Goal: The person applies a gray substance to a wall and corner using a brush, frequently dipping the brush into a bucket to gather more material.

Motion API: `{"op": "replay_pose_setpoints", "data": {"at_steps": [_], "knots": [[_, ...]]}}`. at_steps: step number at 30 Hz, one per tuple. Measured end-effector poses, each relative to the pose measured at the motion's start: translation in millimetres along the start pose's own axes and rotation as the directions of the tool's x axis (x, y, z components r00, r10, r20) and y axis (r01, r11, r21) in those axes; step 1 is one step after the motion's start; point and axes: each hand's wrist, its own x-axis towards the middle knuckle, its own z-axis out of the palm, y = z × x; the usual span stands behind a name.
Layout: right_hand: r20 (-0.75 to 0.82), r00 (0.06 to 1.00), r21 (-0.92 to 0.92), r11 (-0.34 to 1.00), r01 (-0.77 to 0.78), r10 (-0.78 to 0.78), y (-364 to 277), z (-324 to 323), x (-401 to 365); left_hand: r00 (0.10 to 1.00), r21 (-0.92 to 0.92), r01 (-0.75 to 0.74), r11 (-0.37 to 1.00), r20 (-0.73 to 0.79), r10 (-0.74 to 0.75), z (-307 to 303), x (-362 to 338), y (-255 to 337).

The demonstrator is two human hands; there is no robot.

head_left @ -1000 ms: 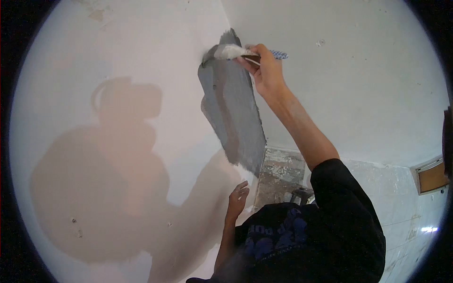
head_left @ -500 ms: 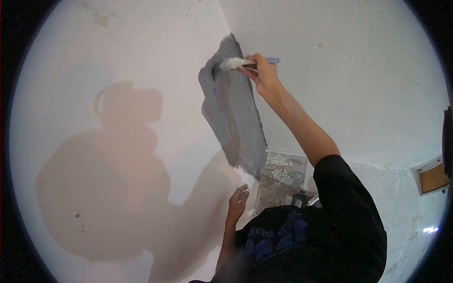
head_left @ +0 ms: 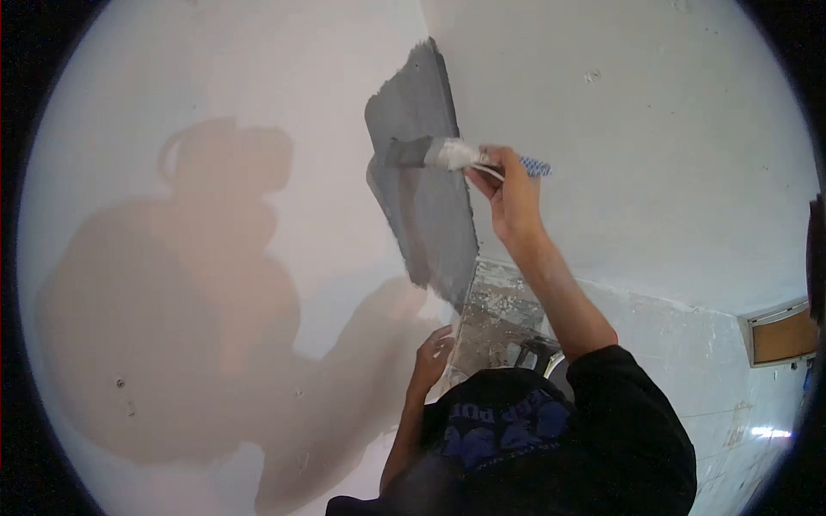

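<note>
My right hand [head_left: 509,189] is closed around the handle of a paintbrush [head_left: 456,155]. White wrapping covers the brush's middle, and a blue patterned end sticks out behind my hand. Its dark bristles lie across a patch of wet-looking grey coating [head_left: 434,219] on the wall beside the corner. A browner streak runs down the middle of that patch. Lower down, my left hand [head_left: 434,354] hangs close to the white wall [head_left: 327,172] with its fingers apart and nothing in them.
The corner joins a second pale wall [head_left: 619,189] on the right. Below lies a stained, speckled floor [head_left: 495,331], with a dark object [head_left: 538,354] partly hidden by my body. A brown door panel [head_left: 785,337] shows at far right. My shadow falls on the left wall.
My right hand has moved down and to the right in view with the brush, whose dark bristles now show. The whole view has also shifted slightly. My left hand stays low and unoccupied.
</note>
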Motion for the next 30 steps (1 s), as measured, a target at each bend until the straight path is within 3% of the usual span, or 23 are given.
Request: {"op": "replay_pose_setpoints", "data": {"at_steps": [8,20,28,30], "knots": [[-0.043,0.999,0.068,0.998,-0.016,0.019,12.2,23.9,-26.9,0.998,-0.015,0.025,1.000,0.061,-0.024,4.2,3.3,8.5],[0.031,0.999,0.151,0.988,0.030,-0.035,-1.1,62.7,-40.5,0.994,-0.022,-0.091,0.996,0.054,0.092,11.4,-8.9,0.1],[0.043,0.997,0.176,0.983,0.050,-0.058,-10.6,89.1,-16.6,0.997,-0.019,-0.006,1.000,0.081,0.008,-0.3,-2.0,14.9],[0.050,0.991,0.153,0.981,0.116,-0.125,-11.0,82.5,-18.9,0.997,-0.026,0.002,1.000,0.079,0.000,-1.0,-4.9,14.9]]}}
